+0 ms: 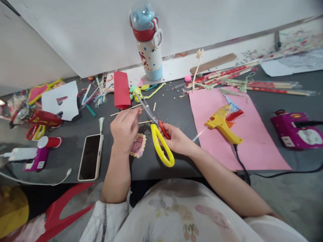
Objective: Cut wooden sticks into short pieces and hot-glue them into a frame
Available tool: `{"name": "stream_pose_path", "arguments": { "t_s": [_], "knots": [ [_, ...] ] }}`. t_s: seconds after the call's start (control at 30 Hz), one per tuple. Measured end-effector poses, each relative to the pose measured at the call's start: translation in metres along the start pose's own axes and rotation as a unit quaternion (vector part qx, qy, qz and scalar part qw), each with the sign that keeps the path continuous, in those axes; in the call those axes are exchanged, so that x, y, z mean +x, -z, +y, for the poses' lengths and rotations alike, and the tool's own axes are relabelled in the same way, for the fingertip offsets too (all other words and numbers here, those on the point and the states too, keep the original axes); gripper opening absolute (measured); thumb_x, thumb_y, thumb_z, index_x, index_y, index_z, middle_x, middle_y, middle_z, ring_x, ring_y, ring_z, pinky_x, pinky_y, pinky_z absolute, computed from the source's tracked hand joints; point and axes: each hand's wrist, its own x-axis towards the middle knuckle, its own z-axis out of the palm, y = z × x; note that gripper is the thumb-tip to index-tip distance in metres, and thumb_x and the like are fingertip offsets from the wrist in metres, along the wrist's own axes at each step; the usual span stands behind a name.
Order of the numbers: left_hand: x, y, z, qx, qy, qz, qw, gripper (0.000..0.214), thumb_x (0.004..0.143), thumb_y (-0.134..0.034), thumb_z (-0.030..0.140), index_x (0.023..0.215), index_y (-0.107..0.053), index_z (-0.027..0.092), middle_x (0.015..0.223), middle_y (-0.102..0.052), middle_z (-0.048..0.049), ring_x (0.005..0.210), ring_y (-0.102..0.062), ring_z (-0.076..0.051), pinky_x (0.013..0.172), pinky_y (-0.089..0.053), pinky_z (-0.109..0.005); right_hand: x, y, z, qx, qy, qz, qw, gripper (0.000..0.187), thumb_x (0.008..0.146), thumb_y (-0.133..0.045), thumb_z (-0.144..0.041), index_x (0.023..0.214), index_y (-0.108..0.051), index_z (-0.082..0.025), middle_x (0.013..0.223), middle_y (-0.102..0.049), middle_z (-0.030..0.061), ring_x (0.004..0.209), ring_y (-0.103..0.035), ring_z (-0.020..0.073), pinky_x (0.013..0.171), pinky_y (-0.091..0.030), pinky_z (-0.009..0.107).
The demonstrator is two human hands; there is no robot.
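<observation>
My right hand [176, 139] grips yellow-and-red-handled scissors [161, 141], their blades pointing up and left toward a thin wooden stick [126, 110]. My left hand [124, 129] is closed in a pinch on the stick's end, just left of the blades. Under and between my hands lies a small pink paper umbrella piece [138, 145] on the dark table [75, 127].
A yellow glue gun [222, 126] rests on pink paper [247, 134] at right, its cord running off the front edge. A phone [91, 156] lies left, a water bottle [148, 43] at the back, a purple box [295, 131] far right, red paper [121, 89] and craft scraps behind.
</observation>
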Motion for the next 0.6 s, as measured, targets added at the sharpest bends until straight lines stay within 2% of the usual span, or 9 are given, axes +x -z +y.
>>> {"name": "stream_pose_path", "arguments": {
  "t_s": [0.2, 0.37, 0.47, 0.6],
  "knots": [
    [0.000, 0.001, 0.000, -0.005, 0.001, 0.022, 1.000, 0.022, 0.089, -0.053, 0.018, 0.104, -0.069, 0.020, 0.091, -0.073, -0.0035, 0.087, -0.066, -0.014, 0.081, -0.049, -0.025, -0.003, -0.001, -0.004, 0.020, 0.004, -0.002, 1.000, 0.029, 0.075, -0.067, -0.033, 0.089, -0.046, -0.019, 0.069, -0.051, -0.0044, 0.061, -0.047, 0.0083, 0.060, -0.040, 0.023],
    [-0.001, 0.000, 0.001, -0.007, 0.012, 0.021, 1.000, 0.022, 0.089, -0.054, 0.020, 0.104, -0.069, 0.020, 0.090, -0.073, -0.0040, 0.086, -0.066, -0.015, 0.080, -0.050, -0.026, -0.006, 0.002, -0.014, 0.107, -0.040, -0.025, 0.993, 0.009, 0.083, -0.048, -0.028, 0.086, -0.045, -0.020, 0.059, -0.036, -0.0077, 0.049, -0.031, 0.0058, 0.046, -0.025, 0.020],
    [0.000, 0.000, 0.001, 0.002, 0.016, 0.011, 1.000, 0.022, 0.089, -0.052, 0.021, 0.103, -0.070, 0.021, 0.090, -0.073, -0.0033, 0.086, -0.066, -0.015, 0.079, -0.050, -0.026, -0.008, 0.004, -0.016, 0.083, -0.030, -0.025, 0.996, 0.023, 0.080, -0.055, -0.040, 0.085, -0.046, -0.019, 0.063, -0.039, -0.0063, 0.053, -0.033, 0.0064, 0.050, -0.027, 0.021],
    [0.001, -0.001, 0.002, 0.000, 0.007, 0.009, 1.000, 0.021, 0.089, -0.052, 0.020, 0.102, -0.070, 0.020, 0.088, -0.073, -0.0028, 0.084, -0.066, -0.014, 0.079, -0.049, -0.025, -0.008, 0.002, -0.015, 0.018, -0.036, -0.018, 0.999, 0.046, 0.064, -0.074, -0.044, 0.090, -0.046, -0.019, 0.072, -0.045, -0.0048, 0.061, -0.037, 0.0075, 0.057, -0.033, 0.023]
  ]
}}
